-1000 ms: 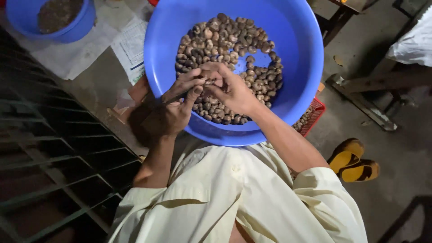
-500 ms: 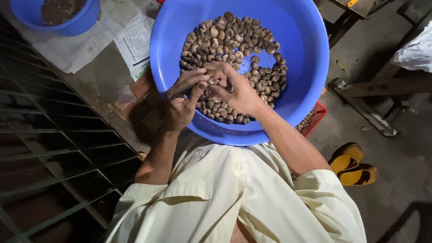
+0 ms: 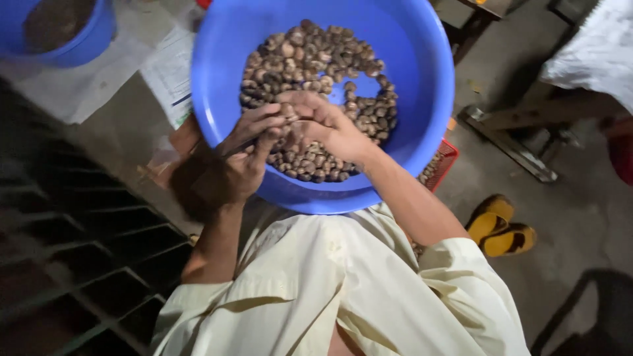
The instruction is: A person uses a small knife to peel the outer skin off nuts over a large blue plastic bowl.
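While both hands meet above the near side of the large round blue plastic basin (image 3: 422,99), the heap of small brown shelled nuts (image 3: 316,72) lies just under and beyond the fingertips. The left hand (image 3: 241,165) has its fingers curled inward, apparently gripping a thin dark tool — I cannot tell what kind. The right hand (image 3: 326,125) pinches its fingertips together against the left, seemingly on a single nut, though the nut itself is hidden. Both hands are equally close to the pile — the right lies more directly over it. A smaller blue bucket (image 3: 62,39) stands well apart at the upper left, and yellow sandals (image 3: 501,227) rest on the floor to the right.
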